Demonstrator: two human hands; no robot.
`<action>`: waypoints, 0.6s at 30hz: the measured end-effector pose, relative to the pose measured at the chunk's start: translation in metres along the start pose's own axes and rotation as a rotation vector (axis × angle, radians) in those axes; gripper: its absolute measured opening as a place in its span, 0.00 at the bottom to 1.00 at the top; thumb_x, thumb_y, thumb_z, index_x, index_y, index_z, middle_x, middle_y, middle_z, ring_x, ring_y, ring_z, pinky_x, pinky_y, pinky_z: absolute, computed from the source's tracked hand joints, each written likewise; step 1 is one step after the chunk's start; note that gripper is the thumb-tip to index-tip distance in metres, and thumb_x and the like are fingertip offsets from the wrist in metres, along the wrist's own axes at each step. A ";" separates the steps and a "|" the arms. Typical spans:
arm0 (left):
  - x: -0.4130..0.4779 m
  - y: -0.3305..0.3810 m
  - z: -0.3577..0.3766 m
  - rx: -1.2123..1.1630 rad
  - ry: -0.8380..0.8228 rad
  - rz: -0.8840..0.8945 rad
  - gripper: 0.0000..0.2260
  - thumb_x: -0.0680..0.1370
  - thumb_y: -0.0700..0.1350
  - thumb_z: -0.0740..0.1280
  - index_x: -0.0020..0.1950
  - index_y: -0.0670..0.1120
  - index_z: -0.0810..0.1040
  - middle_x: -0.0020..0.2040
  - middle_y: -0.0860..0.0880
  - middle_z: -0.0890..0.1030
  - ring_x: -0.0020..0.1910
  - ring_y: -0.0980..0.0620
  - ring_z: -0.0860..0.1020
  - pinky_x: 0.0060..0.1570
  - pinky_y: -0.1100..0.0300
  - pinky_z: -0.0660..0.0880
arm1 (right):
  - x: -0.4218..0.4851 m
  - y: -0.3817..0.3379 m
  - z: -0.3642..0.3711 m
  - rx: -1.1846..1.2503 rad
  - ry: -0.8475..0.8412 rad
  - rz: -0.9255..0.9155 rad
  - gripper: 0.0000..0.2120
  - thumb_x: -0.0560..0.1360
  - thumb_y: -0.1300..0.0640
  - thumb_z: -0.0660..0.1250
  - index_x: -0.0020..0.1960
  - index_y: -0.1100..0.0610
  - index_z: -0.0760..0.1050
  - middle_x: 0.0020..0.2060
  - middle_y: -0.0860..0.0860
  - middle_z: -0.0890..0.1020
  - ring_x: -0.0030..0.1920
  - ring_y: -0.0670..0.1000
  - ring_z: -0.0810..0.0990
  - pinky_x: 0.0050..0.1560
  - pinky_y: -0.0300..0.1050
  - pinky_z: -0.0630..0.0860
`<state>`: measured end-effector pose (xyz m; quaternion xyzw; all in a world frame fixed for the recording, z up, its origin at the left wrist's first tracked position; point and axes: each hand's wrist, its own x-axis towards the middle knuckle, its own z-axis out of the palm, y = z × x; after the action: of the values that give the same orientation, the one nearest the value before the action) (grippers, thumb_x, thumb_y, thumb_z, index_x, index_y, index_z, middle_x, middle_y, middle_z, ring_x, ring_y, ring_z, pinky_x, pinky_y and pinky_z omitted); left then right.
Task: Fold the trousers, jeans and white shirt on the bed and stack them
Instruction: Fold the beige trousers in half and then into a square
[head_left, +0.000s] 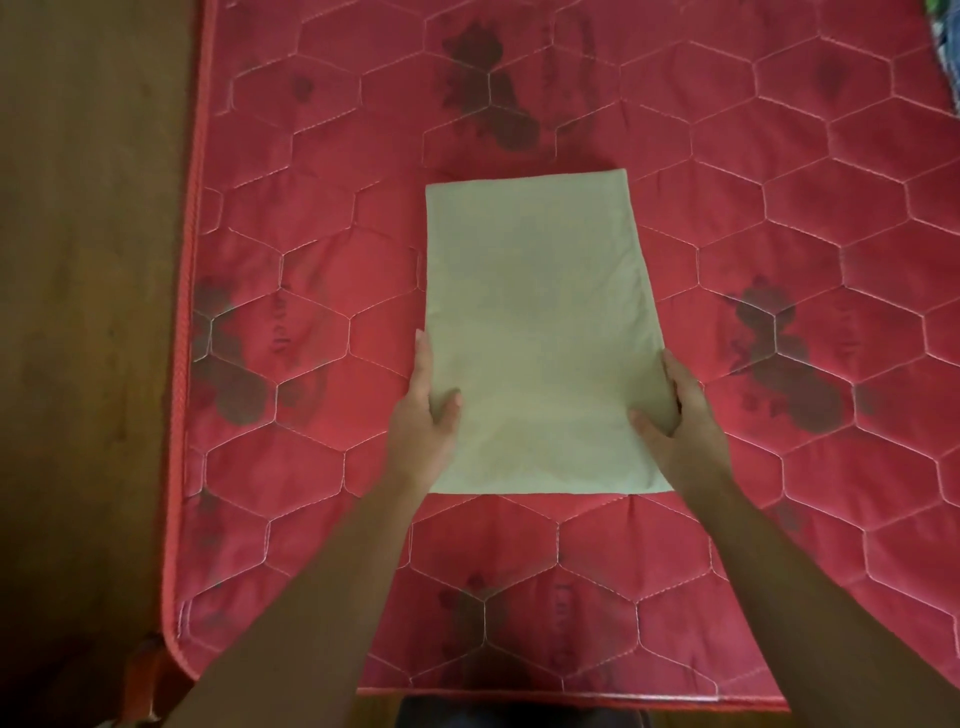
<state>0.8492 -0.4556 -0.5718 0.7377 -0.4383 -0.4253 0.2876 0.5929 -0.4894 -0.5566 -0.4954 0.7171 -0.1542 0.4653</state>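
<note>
A folded pale garment (540, 332) lies flat in the middle of the frame on the bed's red quilted mattress (779, 156). It forms a neat upright rectangle, slightly wider toward the bottom, and its colour is off-white to cream. Whether it is the shirt or the trousers cannot be told from its folded shape. The two hands are apart, one on each long side of the garment near its lower end. The left hand (426, 410) grips the left edge, with its thumb lying on top of the cloth and its fingers running up along the edge. The right hand (680, 415) grips the right edge in the same way, thumb on top and fingers stretched along the side. Both forearms reach in from the bottom of the frame. The mattress is stitched in hexagons and printed with dark flower shapes. A brown wooden floor (78, 312) fills the left side of the frame. A scrap of patterned cloth (953, 52) shows at the upper right edge, too cropped to identify.
</note>
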 end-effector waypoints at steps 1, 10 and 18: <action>0.000 -0.002 0.001 -0.005 0.014 0.032 0.31 0.79 0.46 0.60 0.70 0.65 0.43 0.23 0.56 0.59 0.25 0.54 0.59 0.27 0.60 0.60 | 0.000 -0.003 0.002 0.003 0.013 0.001 0.33 0.74 0.60 0.65 0.73 0.42 0.56 0.69 0.46 0.65 0.66 0.46 0.66 0.65 0.43 0.63; 0.014 -0.024 -0.064 0.083 0.119 -0.007 0.31 0.77 0.35 0.58 0.71 0.62 0.51 0.29 0.53 0.59 0.27 0.54 0.60 0.30 0.61 0.62 | 0.003 -0.056 0.070 0.085 -0.084 -0.094 0.30 0.75 0.65 0.61 0.73 0.47 0.58 0.64 0.42 0.66 0.62 0.39 0.65 0.64 0.37 0.62; 0.001 -0.066 -0.141 0.278 0.236 -0.238 0.29 0.79 0.41 0.59 0.74 0.61 0.51 0.68 0.44 0.65 0.53 0.49 0.74 0.52 0.57 0.71 | -0.008 -0.091 0.155 0.134 -0.211 -0.210 0.30 0.75 0.64 0.63 0.73 0.47 0.59 0.61 0.38 0.66 0.62 0.35 0.65 0.66 0.35 0.61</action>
<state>1.0000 -0.4194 -0.5584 0.8615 -0.3659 -0.3025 0.1799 0.7721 -0.4876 -0.5711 -0.5489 0.5966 -0.1965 0.5515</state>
